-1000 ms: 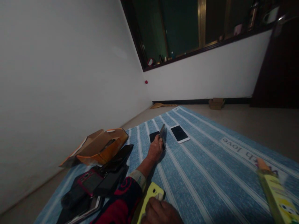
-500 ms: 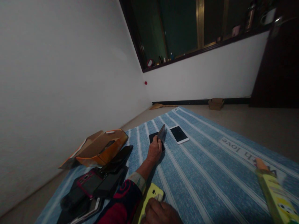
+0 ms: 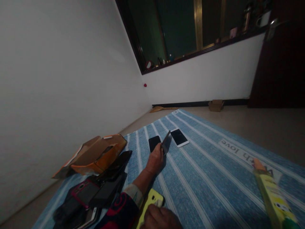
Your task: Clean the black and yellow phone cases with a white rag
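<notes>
My left hand (image 3: 155, 159), in a dark patterned sleeve, reaches out over the striped blue cloth. Pinched in its fingers is a thin dark phone (image 3: 166, 137), tilted up and seen nearly edge-on. Under and beside the hand lies a black phone (image 3: 153, 143), partly covered by it. A white-framed phone (image 3: 179, 137) lies flat just to the right. At the bottom edge, my right hand (image 3: 160, 218) is closed on a yellow phone case (image 3: 153, 197); part of the hand is cut off by the frame.
Dark phones and cases (image 3: 88, 194) are piled at left, beside an open orange cardboard box (image 3: 97, 156). At right is a yellow cartoon-printed sleeve (image 3: 274, 194) with a bit of hand, apparently another person's. A small carton (image 3: 215, 105) and a broom (image 3: 162, 108) lie beyond the cloth.
The phone in my left hand has turned from showing its broad face to nearly edge-on. The view has shifted slightly to the right. My right hand stays on the yellow case.
</notes>
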A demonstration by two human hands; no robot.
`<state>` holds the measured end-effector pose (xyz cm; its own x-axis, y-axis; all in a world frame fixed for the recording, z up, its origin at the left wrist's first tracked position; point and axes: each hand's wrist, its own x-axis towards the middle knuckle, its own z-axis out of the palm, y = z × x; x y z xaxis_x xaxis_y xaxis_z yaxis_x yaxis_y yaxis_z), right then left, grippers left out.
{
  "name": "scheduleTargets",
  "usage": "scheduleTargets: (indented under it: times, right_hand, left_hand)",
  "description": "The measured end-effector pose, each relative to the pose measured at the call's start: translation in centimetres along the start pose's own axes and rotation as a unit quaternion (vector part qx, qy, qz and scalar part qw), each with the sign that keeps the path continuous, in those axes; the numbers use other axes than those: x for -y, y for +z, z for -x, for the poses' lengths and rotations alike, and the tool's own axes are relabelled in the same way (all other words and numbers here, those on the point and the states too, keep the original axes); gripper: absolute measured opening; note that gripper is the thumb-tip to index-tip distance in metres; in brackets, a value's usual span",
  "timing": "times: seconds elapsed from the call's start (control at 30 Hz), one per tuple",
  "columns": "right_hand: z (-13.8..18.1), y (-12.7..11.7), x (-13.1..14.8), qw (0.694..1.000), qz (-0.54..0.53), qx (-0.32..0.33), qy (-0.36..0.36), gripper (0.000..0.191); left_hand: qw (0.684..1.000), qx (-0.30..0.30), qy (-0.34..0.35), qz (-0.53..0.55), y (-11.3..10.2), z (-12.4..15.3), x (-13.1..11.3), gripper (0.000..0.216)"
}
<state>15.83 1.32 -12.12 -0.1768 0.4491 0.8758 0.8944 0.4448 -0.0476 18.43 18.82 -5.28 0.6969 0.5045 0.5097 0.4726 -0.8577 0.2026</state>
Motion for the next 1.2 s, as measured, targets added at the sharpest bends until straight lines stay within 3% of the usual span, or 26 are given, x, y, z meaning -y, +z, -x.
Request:
scheduleTargets:
  times: [0.4,0.53,0.7,1.0,1.2]
  right_hand:
    - [-2.2,-3.2,0.5,0.999,0.038,0.006,0.007,0.022]
    - [-2.4,-3.9,0.0,1.000,0.021,0.001,-0.018,0.020]
    - [-2.8,-5.2,-0.1,0.999,0.000,0.034,-0.001,0.018]
    - [-3.3,-7.0,-0.4,0.991,-0.031,0.130,-0.001,0.013]
    - [-3.7,-7.6,-0.6,0.988,-0.040,0.146,0.000,0.011]
  left_hand:
    - [0.984,0.014,0.175,-0.020,-2.0,5.2,0.9,0.049]
    - [0.982,0.010,0.188,-0.033,-3.1,6.6,1.3,0.052]
    - [0.970,0.056,0.221,-0.085,-4.7,7.2,1.8,0.053]
    - [0.963,0.105,0.223,-0.111,-6.0,6.6,2.5,0.040]
    - [0.956,0.190,0.184,-0.128,-7.0,5.1,-0.5,0.052]
